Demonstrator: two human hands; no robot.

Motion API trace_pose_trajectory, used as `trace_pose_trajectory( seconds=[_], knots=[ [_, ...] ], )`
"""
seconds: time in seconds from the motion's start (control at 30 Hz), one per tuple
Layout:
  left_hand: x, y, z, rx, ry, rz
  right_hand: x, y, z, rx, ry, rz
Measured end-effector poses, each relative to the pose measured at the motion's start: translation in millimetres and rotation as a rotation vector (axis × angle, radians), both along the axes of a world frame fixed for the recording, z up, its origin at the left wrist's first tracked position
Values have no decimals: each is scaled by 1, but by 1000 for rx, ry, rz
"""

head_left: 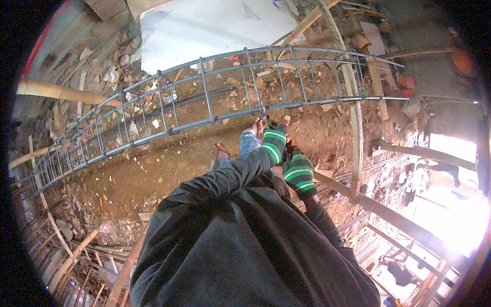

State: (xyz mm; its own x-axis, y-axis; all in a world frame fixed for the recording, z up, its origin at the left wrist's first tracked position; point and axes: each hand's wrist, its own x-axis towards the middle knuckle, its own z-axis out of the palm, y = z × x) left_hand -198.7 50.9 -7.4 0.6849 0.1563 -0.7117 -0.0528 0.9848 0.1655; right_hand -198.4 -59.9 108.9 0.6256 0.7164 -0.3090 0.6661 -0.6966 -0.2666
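Observation:
A long steel rebar cage [207,92] runs across in front of me, its bars tied with square stirrups. My left hand [274,140], in a black glove with green stripes and bare fingertips, is closed just below the cage's near lower bar. A small dark object shows between its fingers and the bar, too small to name. Close beside and nearer to me, my right hand [298,169] wears a matching glove. Its fingers are mostly hidden by the left hand and shadow, so its grip does not show.
Wooden poles [353,117] prop the cage at the right, and a bamboo pole [66,92] lies at the left. Beyond the cage is a white sheet [215,30]. Broken bricks and rubble cover the dirt ground [153,174]. More timber [394,220] lies at the lower right.

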Motion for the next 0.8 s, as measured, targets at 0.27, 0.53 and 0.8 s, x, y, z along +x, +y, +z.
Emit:
trace_pose_trajectory(
  seconds=[0.27, 0.53, 0.8],
  knots=[
    [-9, -16, -29, 529, -87, 90, 14, -16, -30, 114, 27, 161],
    [-10, -14, -31, 581, -90, 86, 14, -12, -65, 144, 149, 124],
    [-29, 0, -5, 246, -190, -73, 13, -5, 3, -3, -5, 187]
  ],
)
